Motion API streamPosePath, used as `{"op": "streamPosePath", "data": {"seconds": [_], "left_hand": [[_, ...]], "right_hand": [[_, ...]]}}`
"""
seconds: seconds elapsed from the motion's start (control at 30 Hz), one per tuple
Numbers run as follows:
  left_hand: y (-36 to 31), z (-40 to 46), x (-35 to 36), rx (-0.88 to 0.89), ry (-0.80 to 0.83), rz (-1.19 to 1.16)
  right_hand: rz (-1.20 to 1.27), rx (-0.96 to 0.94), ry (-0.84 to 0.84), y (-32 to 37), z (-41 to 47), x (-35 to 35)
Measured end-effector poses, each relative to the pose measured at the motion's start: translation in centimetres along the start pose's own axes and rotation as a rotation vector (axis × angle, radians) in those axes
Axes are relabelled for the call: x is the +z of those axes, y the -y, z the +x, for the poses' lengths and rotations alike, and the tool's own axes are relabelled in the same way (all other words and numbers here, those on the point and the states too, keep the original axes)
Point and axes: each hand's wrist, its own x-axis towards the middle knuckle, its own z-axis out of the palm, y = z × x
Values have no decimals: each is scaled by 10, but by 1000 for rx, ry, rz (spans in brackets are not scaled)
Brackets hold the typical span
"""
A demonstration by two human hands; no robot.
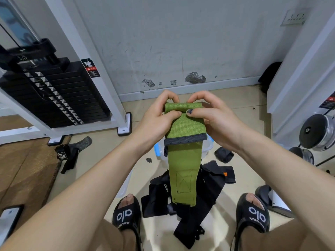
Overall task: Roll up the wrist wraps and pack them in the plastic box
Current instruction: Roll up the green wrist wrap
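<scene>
step: rolling green wrist wrap (183, 160) | left hand (154, 120), right hand (215, 120) fingers pinch the roll | tip: keep edges aligned, tension even, turns tight

One green wrist wrap (183, 160), one rolled black wrap (224, 154), one plastic box (208, 147), two sandals (126, 214), one phone (8, 221), two hands (155, 118).

I saw a black weight stack (54, 91) at left, a phone (9, 221) on the brown mat (23, 169), dumbbells (315, 131) at right, a wall socket (293, 18), black slides (126, 214).
</scene>
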Motion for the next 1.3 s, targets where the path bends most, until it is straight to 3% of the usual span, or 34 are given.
{"op": "streamPosePath", "data": {"seconds": [0.2,0.43,0.6,0.77,0.97,1.3], "left_hand": [[-1,-2,-1,-4,59,95],[-8,0,-3,-143,105,-126],[-7,0,-2,-72,64,-111],[-4,-2,-4,18,50,-73],[-2,-3,-7,81,38,-15],[-4,1,-8,-98,57,-67]], "right_hand": [[-11,-51,-87,-6,2,1],[-60,-140,-126,-7,6,-2],[-90,-166,-122,-10,7,-2],[50,42,-71,-3,6,-4],[-44,-3,-82,-4,4,-5],[-58,-139,-115,-6,5,-5]]}}
